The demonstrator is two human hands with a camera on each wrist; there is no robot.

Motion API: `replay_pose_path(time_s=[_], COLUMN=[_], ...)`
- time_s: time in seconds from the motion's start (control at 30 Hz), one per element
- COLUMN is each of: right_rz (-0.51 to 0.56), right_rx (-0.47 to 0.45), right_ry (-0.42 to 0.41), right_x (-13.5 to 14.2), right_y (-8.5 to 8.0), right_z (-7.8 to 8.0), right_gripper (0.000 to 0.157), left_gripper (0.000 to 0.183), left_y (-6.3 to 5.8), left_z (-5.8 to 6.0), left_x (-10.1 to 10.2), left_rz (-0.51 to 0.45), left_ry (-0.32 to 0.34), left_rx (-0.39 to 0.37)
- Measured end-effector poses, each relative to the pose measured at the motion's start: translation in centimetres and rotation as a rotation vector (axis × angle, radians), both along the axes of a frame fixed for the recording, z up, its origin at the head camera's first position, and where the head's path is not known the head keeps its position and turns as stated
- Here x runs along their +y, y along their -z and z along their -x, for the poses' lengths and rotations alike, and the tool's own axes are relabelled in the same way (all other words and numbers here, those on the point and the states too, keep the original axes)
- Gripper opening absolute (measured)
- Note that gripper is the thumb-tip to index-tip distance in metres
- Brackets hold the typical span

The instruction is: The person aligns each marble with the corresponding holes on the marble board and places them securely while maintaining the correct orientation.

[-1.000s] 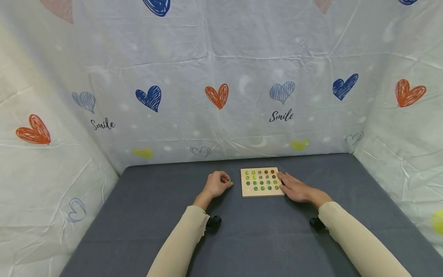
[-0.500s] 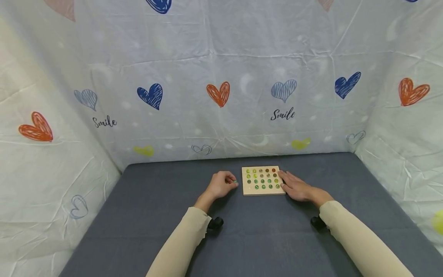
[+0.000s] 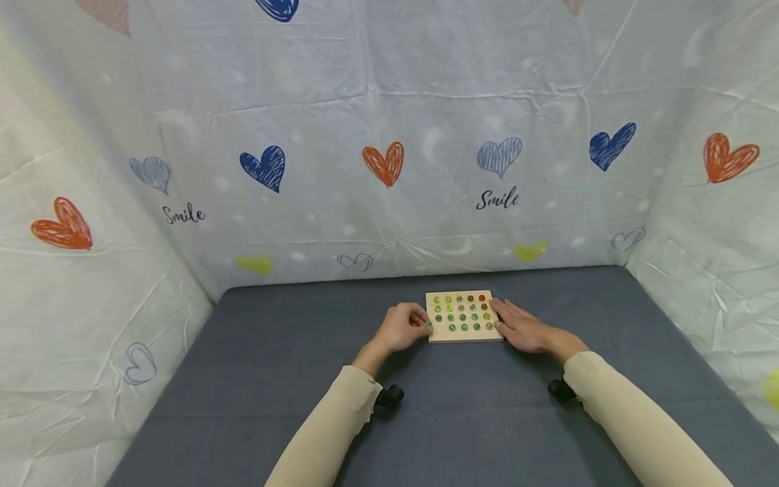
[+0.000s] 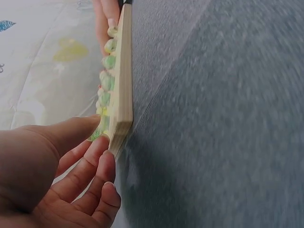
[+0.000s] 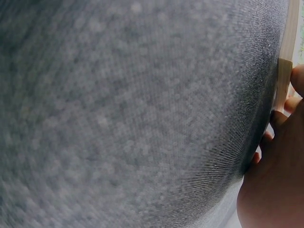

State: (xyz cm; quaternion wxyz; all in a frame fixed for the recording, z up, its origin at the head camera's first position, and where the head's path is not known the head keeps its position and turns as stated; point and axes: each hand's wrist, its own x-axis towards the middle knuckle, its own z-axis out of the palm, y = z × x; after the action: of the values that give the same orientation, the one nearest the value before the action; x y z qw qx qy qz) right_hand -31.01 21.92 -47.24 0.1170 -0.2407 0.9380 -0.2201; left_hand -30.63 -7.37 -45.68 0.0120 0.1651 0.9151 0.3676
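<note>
A pale wooden board [image 3: 465,340] lies on the dark table, with rows of round glass marbles [image 3: 463,317] in yellow, green, brown and red standing on it. At its front left corner, my left hand [image 3: 404,327] pinches a green marble [image 4: 94,135] between thumb and fingertips, mostly covered by them. The left wrist view shows those fingertips close against the board's end [image 4: 124,121]. My right hand [image 3: 526,331] rests at the board's right edge, fingers extended and touching it. In the right wrist view only part of that hand [image 5: 278,180] and the board's side [image 5: 284,78] appear.
Grey-blue cloth covers the table [image 3: 475,419]. Behind it and at both sides hangs a white curtain [image 3: 316,203] printed with hearts. A dark wrist device [image 3: 389,396] sits under each cuff.
My left hand has moved right with the marble, from beside the board to its front left corner. My right hand stays at the board's right edge.
</note>
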Motion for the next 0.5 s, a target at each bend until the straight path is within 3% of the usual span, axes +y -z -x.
replay_pose_path(time_s=[0.5], right_rz=[-0.015], right_rx=[-0.008], right_ry=[0.013], right_x=[0.0], right_y=[0.1], right_z=[0.1], right_gripper=[0.057], left_gripper=[0.009], left_y=[0.9], left_z=[0.4], left_x=[1.6], left_rz=[-0.014], left_ry=[0.038], left_rx=[-0.007])
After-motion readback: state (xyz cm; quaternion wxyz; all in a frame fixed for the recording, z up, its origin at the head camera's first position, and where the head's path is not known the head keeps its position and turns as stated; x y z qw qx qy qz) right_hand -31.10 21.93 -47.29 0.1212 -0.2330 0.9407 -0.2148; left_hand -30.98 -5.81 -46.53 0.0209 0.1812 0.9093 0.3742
